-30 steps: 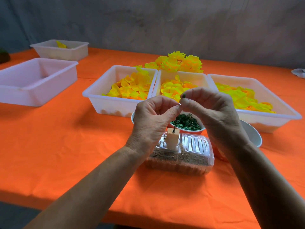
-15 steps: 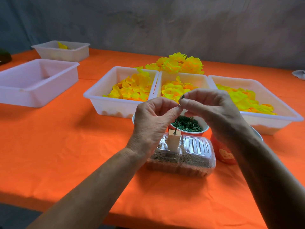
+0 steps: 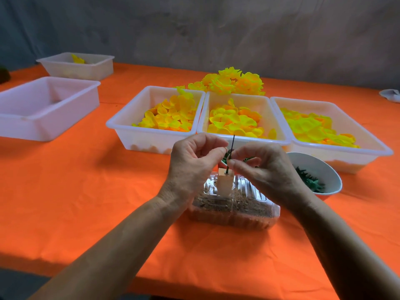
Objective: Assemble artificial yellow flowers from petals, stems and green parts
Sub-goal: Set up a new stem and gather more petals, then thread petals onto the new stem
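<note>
Both hands met at the thin dark stem [image 3: 232, 146], standing upright in a pale block [image 3: 225, 184] on a clear box [image 3: 236, 211]: the right hand [image 3: 266, 169] pinched it, the left hand [image 3: 194, 163] curled close, though whether it gripped anything I cannot tell. The step looked like seating a first small part on the stem; next would likely come a petal from the bins [image 3: 151, 135]. An orange table [image 3: 65, 202] stood before a grey wall [image 3: 194, 29].

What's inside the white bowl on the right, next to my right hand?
The white bowl holds dark green plastic parts, heaped at its near side. The right hand covers the bowl's left edge, so whatever lies there cannot be seen.
</note>
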`<state>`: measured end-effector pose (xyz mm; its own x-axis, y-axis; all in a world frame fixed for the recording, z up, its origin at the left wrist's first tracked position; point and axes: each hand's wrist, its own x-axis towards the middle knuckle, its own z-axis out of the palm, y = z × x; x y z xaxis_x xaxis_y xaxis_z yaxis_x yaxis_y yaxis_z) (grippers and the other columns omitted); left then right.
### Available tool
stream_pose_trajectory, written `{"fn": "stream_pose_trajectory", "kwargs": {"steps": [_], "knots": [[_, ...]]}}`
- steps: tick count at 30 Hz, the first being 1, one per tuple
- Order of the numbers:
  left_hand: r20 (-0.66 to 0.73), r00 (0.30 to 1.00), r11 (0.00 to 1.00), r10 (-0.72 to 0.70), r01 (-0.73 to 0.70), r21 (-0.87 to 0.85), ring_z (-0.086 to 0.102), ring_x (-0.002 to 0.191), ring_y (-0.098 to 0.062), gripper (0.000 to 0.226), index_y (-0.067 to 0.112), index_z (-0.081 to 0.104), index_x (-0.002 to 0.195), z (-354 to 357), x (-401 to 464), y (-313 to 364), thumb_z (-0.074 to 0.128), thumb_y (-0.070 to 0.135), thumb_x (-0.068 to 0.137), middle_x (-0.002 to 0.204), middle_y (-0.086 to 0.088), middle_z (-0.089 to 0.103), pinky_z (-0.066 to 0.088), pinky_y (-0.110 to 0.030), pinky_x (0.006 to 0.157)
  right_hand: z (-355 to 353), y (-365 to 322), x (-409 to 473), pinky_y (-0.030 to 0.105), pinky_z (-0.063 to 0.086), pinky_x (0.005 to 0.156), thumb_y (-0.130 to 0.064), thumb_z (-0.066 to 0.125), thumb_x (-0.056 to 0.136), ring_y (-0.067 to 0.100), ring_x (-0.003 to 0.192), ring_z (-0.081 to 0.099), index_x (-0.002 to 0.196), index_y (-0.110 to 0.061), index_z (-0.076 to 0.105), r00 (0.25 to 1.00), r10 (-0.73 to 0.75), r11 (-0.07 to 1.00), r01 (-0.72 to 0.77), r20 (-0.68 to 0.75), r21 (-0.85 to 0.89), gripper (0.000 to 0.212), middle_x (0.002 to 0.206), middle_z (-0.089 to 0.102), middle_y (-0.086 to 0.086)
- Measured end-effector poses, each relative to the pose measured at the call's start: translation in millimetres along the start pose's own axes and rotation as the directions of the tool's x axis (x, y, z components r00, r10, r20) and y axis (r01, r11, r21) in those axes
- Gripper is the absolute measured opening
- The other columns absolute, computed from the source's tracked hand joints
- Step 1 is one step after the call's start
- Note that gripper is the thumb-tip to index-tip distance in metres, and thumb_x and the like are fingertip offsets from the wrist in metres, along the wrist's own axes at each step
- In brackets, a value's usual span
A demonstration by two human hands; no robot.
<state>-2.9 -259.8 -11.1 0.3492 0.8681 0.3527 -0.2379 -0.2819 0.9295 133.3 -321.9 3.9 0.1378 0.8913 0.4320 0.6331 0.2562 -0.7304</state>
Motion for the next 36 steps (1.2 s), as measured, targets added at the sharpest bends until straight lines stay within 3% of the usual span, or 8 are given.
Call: {"fn": "stream_pose_trajectory", "kwargs": {"steps": [7,15,17,20,24,28,32,36], "knots": [[0.064,0.997,0.99,0.043,-0.051,0.13,0.062,0.069,-0.016,0.005,0.005,0.071,0.076,-1.8,-2.1,-8.0,0.074,0.001,0.076,0.078,-0.02,0.069,0.05,-0.027,0.068,3.4,4.5,-3.9,0.043,0.052,0.059,-0.008,0.071,0.08,0.028,0.062,0.065,0.074,-0.008,0.074,0.999,0.023,0.998,-0.021,-0.035,0.052,0.008,0.068,0.07,0.005],[0.2,0.979,0.993,-0.04,0.017,0.116,0.064,0.068,-0.01,0.007,0.021,0.072,0.07,-17.6,14.8,-9.6,0.077,0.018,0.073,0.072,-0.002,0.071,0.051,-0.023,0.066,6.4,10.2,-5.5,0.016,0.044,0.05,-0.004,0.073,0.077,0.007,0.057,0.061,0.069,-0.017,0.073,0.998,0.035,0.986,-0.028,-0.043,0.162,0.015,0.067,0.07,0.0],[0.142,0.99,0.981,-0.006,-0.022,0.194,0.06,0.064,-0.004,0.009,0.021,0.071,0.071,-32.7,34.3,-13.5,0.074,0.02,0.079,0.067,0.006,0.069,0.048,-0.021,0.064,7.6,10.2,-4.7,0.013,0.042,0.049,-0.002,0.073,0.076,0.005,0.055,0.059,0.065,-0.018,0.07,0.999,0.037,0.985,-0.03,-0.038,0.169,0.02,0.067,0.069,0.001],[0.017,0.996,0.797,0.083,-0.077,0.598,0.055,0.062,-0.005,0.008,0.018,0.071,0.077,-59.5,75.3,-19.3,0.07,0.02,0.084,0.075,0.005,0.068,0.041,-0.022,0.065,5.0,8.7,-2.6,0.014,0.044,0.053,0.001,0.073,0.075,0.004,0.056,0.06,0.067,-0.016,0.07,0.999,0.051,0.981,-0.05,0.001,0.186,0.019,0.065,0.068,0.0],[0.058,0.996,0.425,-0.06,-0.027,0.905,0.058,0.108,-0.028,0.028,0.01,0.07,0.109,-91.2,126.6,-33.2,0.061,0.028,0.091,0.119,-0.012,0.065,0.043,-0.032,0.088,-1.0,4.6,1.7,0.019,0.047,0.058,0.001,0.072,0.075,0.008,0.06,0.061,0.07,-0.011,0.071,0.991,0.103,0.964,-0.122,0.09,0.235,0.013,0.064,0.068,-0.002],[0.087,0.976,0.324,-0.201,-0.017,0.946,0.055,0.116,-0.032,0.032,0.01,0.069,0.11,-100.7,158.0,-44.0,0.053,0.033,0.095,0.124,-0.015,0.062,0.045,-0.039,0.094,-5.5,4.8,3.8,0.028,0.044,0.059,-0.003,0.072,0.075,0.014,0.062,0.059,0.071,-0.01,0.071,0.976,0.15,0.947,-0.188,0.161,0.259,0.008,0.066,0.068,0.003],[0.077,0.946,0.246,-0.314,0.003,0.969,0.057,0.099,-0.039,0.041,0.008,0.052,0.063,-101.6,174.6,-51.4,0.048,0.031,0.096,0.1,-0.027,0.063,0.044,-0.039,0.077,-10.0,6.8,5.6,0.028,0.04,0.056,-0.016,0.074,0.071,0.016,0.06,0.055,0.072,-0.009,0.073,0.961,0.168,0.924,-0.231,0.218,0.304,0.007,0.065,0.067,0.008],[0.06,0.905,0.185,-0.421,0.021,0.982,0.049,0.114,-0.038,0.036,0.004,0.065,0.087,-106.1,189.2,-60.7,0.048,0.035,0.095,0.112,-0.025,0.061,0.041,-0.038,0.091,-13.8,10.7,10.3,0.034,0.043,0.064,-0.018,0.081,0.07,0.022,0.069,0.058,0.076,-0.012,0.076,0.94,0.168,0.902,-0.268,0.298,0.337,0.01,0.073,0.071,0.01]]}}
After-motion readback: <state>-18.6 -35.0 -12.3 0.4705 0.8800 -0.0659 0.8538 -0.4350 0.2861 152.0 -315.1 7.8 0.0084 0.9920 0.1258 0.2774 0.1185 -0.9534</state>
